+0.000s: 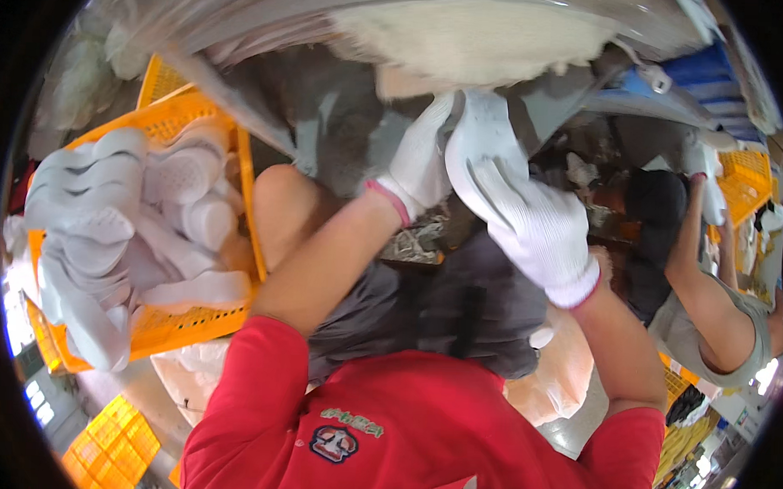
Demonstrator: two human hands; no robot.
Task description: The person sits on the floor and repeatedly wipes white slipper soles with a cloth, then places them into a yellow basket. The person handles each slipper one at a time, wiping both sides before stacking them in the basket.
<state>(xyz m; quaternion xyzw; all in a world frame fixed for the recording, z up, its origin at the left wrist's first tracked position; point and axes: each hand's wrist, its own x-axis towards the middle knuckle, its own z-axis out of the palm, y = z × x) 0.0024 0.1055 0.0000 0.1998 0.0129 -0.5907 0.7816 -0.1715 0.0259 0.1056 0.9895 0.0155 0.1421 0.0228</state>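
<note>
A white shoe sole [486, 131] is held between my hands, its far end up against a cream, fuzzy wheel-like pad [476, 42] whose lower edge looks blurred. My left hand [420, 164], in a white knit glove with a pink cuff, is closed on the sole's left edge near the far end; its fingertips are partly hidden. From the right, my right hand [543, 232], gloved the same way, grips the near end with its fingers wrapped over the edge. To my left, several white soles [91, 204] are heaped in an orange basket [256, 210].
A grey housing [327, 113] surrounds the pad, with scraps [413, 243] below it. At the right, a co-worker [708, 316] holds a white piece [708, 182] near another orange crate [745, 181]. A yellow-orange crate [113, 446] stands at the lower left.
</note>
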